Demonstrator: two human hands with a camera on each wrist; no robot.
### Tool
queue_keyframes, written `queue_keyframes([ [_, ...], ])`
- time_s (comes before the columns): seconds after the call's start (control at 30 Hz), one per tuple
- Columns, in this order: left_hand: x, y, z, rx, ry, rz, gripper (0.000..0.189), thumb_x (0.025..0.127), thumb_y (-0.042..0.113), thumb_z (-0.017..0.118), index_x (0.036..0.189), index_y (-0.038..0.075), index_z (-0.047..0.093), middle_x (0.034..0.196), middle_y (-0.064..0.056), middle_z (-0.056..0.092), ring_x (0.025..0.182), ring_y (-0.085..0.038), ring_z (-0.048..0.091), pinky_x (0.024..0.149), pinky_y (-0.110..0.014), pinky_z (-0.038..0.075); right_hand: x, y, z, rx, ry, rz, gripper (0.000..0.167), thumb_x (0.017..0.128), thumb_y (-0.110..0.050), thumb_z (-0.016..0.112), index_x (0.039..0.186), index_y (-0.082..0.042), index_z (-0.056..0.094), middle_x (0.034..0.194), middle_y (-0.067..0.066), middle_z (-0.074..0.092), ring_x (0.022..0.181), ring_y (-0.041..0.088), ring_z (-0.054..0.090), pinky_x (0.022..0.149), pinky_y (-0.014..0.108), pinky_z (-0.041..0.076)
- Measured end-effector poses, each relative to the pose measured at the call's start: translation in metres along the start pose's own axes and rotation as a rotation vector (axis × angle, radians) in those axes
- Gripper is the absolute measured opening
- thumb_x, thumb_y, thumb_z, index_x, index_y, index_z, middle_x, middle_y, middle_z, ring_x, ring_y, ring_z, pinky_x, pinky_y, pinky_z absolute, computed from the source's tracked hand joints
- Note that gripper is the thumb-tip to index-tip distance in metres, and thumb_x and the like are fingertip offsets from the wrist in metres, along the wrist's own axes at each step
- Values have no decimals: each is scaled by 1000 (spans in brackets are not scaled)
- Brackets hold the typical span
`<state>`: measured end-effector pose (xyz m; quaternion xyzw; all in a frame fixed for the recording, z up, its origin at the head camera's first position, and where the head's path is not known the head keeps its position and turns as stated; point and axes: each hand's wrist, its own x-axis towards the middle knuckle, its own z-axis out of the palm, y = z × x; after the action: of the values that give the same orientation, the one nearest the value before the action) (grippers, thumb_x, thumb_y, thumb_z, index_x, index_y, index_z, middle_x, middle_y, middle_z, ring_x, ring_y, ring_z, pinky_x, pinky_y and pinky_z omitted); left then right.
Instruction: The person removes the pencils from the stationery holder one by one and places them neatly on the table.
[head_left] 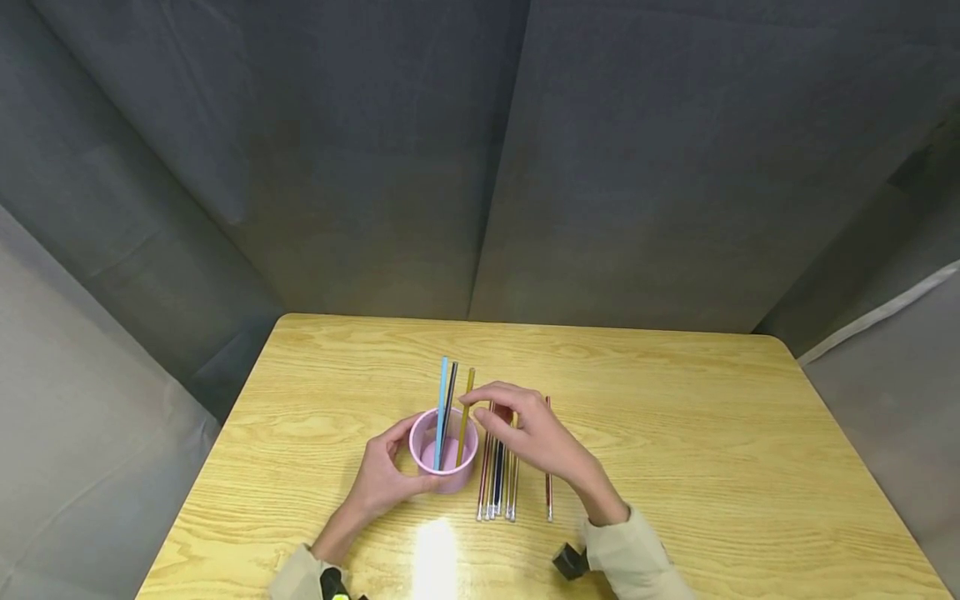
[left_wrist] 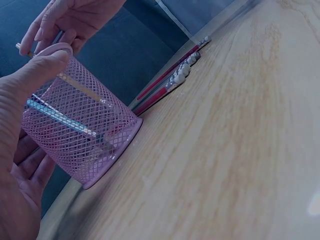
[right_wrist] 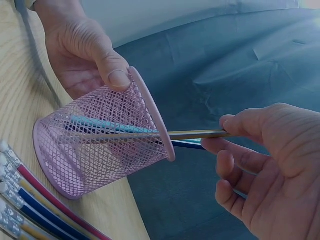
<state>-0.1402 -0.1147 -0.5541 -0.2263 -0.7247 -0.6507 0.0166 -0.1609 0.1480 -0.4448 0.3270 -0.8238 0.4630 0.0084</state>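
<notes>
A pink mesh pencil cup (head_left: 453, 485) stands upright on the table. My left hand (head_left: 381, 482) grips it from the left, thumb near the rim and fingers round the far side. Inside the cup lean a light blue pencil (head_left: 441, 412) and a dark pencil (head_left: 451, 392). Between thumb and index finger, my right hand (head_left: 534, 427) pinches the upper part of a yellow pencil (right_wrist: 192, 134), whose lower end is down inside the cup. The right wrist view shows its other fingers loosely bent, touching nothing.
Several pencils (head_left: 498, 483) lie side by side just right of the cup, eraser ends towards me. Apart from them, farther right, lies a single red pencil (head_left: 549, 496). Grey curtains (head_left: 615, 208) hang behind the wooden table (head_left: 712, 450).
</notes>
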Motion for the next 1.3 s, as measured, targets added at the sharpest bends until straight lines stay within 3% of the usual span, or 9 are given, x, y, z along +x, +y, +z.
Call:
queue_keyframes([
  [0.2, -1, 0, 0, 6, 3, -7, 84, 72, 11, 96, 146, 6, 58, 140, -12, 66, 128, -29, 61, 118, -49, 44, 0, -2, -3, -5, 11, -14, 23, 106, -15, 62, 126, -16, 73, 110, -8, 72, 76, 9, 55, 66, 26, 52],
  [0.4, 0, 2, -1, 9, 9, -3, 84, 71, 10, 96, 145, 6, 58, 140, -10, 66, 128, -28, 61, 119, -46, 44, 0, -3, -6, 9, 23, -30, 22, 106, -14, 62, 125, -15, 73, 110, -6, 72, 76, 9, 54, 65, 33, 54],
  [1.3, -1, 1, 1, -5, 16, -29, 84, 70, 9, 97, 145, 9, 59, 140, -8, 66, 130, -25, 61, 120, -33, 42, -2, -6, -15, -12, 87, -73, 21, 104, -9, 63, 121, -14, 74, 106, 0, 75, 75, 16, 58, 65, 26, 53],
])
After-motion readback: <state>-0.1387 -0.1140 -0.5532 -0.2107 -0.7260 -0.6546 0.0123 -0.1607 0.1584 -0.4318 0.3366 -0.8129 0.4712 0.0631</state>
